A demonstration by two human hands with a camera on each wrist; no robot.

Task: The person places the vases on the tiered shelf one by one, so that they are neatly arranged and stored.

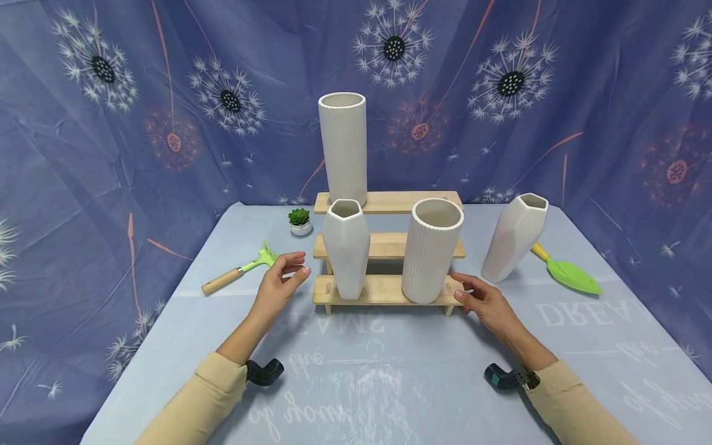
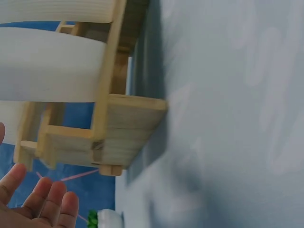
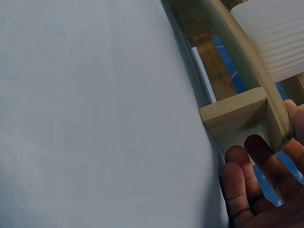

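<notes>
A three-step wooden display stand (image 1: 384,290) sits on the table. On its lowest step are a white faceted vase (image 1: 347,253) and a wide ribbed white vase (image 1: 434,253); a tall ribbed white vase (image 1: 345,148) stands on the top step. My right hand (image 1: 489,306) grips the right end of the lowest step, thumb and fingertips around the board's end (image 3: 275,118). Off the stand's left end, my left hand (image 1: 280,281) is held with loosely bent fingers (image 2: 40,190) and nothing in them.
Another faceted white vase (image 1: 514,238) leans on the right, with a green trowel (image 1: 575,276) behind it. To the left lie a small green hand rake (image 1: 236,272) and a potted succulent (image 1: 300,221). A blue dandelion-print cloth (image 1: 267,37) hangs behind the table.
</notes>
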